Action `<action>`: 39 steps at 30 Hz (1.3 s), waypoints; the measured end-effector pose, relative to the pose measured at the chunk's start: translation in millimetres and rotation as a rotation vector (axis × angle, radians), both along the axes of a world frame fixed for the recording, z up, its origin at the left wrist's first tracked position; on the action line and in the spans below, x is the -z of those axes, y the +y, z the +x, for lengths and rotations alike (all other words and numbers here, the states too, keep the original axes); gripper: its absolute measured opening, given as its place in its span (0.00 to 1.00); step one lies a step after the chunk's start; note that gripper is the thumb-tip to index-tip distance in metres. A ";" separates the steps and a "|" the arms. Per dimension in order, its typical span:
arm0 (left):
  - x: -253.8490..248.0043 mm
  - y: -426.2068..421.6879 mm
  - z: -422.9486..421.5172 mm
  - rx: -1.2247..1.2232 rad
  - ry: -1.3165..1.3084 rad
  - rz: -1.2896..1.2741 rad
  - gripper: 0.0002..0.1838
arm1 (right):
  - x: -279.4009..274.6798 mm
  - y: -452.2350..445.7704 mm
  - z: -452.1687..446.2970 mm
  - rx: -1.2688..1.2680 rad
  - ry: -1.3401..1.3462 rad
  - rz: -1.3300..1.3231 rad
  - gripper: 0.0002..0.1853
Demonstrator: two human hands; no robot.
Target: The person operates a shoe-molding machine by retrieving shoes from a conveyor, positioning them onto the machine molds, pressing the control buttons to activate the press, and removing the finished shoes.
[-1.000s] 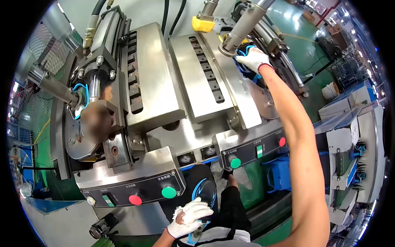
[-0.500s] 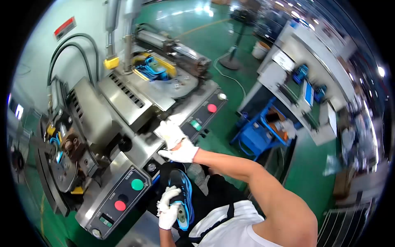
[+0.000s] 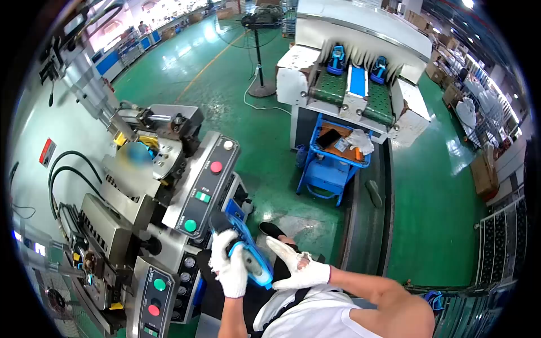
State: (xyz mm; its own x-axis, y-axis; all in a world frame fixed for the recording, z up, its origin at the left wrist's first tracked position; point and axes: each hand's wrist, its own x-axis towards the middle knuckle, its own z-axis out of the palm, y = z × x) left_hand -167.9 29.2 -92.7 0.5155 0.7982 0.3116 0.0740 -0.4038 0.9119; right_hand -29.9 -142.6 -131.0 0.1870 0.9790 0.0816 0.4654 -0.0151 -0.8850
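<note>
My left hand (image 3: 228, 266), in a white knit glove, is closed around a blue and dark shoe (image 3: 253, 260) that is tilted above my lap. My right hand (image 3: 298, 267), gloved too with a torn or worn patch, is just right of the shoe. Its fingers are stretched out and hold nothing. A control panel (image 3: 204, 186) with red and green buttons lies beyond the shoe on the left. Behind it, another blue shoe partly shows in the machine's clamp (image 3: 147, 145).
A second panel (image 3: 153, 298) stands at lower left. Ahead, two blue shoes sit on a conveyor's green belts (image 3: 331, 87). Before it, a blue cart (image 3: 328, 172) carries a phone, white cloth and small items. A pedestal fan (image 3: 261, 84) stands behind, its cable on the floor.
The view has swung right toward the conveyor. My right hand has left the machine's front and come down beside the shoe. My left hand still holds the shoe, now lifted and turned.
</note>
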 end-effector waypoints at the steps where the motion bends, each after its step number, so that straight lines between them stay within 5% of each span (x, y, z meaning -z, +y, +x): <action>1: -13.7 -4.8 28.9 0.066 0.018 0.173 0.20 | -1.3 -11.2 4.9 0.079 -0.014 0.064 0.67; 3: -47.4 -23.8 89.1 0.260 -0.147 0.280 0.24 | -15.2 -11.9 15.9 0.328 0.025 0.266 0.65; 7: -110.9 -71.8 180.6 0.699 -0.172 0.493 0.34 | -31.2 -13.7 66.5 0.859 0.192 0.518 0.40; 12: -82.8 -81.8 193.8 0.901 -0.244 0.627 0.39 | -66.1 -25.2 240.4 1.419 0.113 0.793 0.12; 14: -57.9 -68.0 174.9 0.881 -0.114 0.565 0.36 | -57.8 -33.7 346.2 1.558 -0.135 0.783 0.30; 15: -31.0 -59.8 163.0 0.834 -0.071 0.538 0.35 | -72.3 -32.7 380.2 1.520 -0.037 0.773 0.40; 16: -9.9 -49.5 148.2 0.808 0.029 0.469 0.33 | -57.5 -45.6 438.3 1.642 -0.065 0.419 0.45; 18: 22.2 -36.4 106.5 0.688 0.212 0.320 0.30 | -33.1 -65.0 542.1 1.506 -0.119 0.251 0.52; 21: 53.4 -29.0 45.2 0.461 0.469 0.123 0.26 | -1.0 -78.3 654.0 1.531 -0.492 -0.381 0.60; 22: 57.4 -25.5 27.8 0.414 0.516 0.100 0.26 | -34.6 -70.1 638.6 1.389 -0.673 -0.505 0.63; 23: 69.1 -26.2 11.6 0.359 0.530 0.152 0.25 | 3.8 -100.1 730.1 1.290 -0.527 -0.621 0.63; 24: 70.8 -26.7 -0.2 0.293 0.523 0.117 0.24 | 2.0 -90.9 740.0 1.474 -0.494 -0.693 0.63; 27: 69.3 -26.8 -43.6 0.029 0.575 0.009 0.19 | 30.9 -59.3 679.1 1.388 -0.696 -0.229 0.54; 31: 73.6 -48.1 -137.5 -0.378 0.764 -0.154 0.12 | 73.7 -33.0 536.7 1.171 -0.525 0.112 0.41; 33: 70.0 -75.0 -190.8 -0.669 0.765 -0.450 0.13 | 101.7 -9.4 444.8 0.985 -0.299 0.053 0.35; 36: 103.0 -144.2 -287.4 -0.902 0.998 -0.460 0.17 | 153.8 23.0 305.5 0.662 0.064 -0.230 0.26; 37: 103.6 -175.6 -327.4 -1.001 1.092 -0.502 0.18 | 181.4 29.4 271.8 0.608 -0.092 -0.286 0.32; 39: 95.3 -235.5 -402.8 -1.257 1.120 -0.639 0.17 | 200.4 56.6 189.2 0.489 0.031 -0.382 0.38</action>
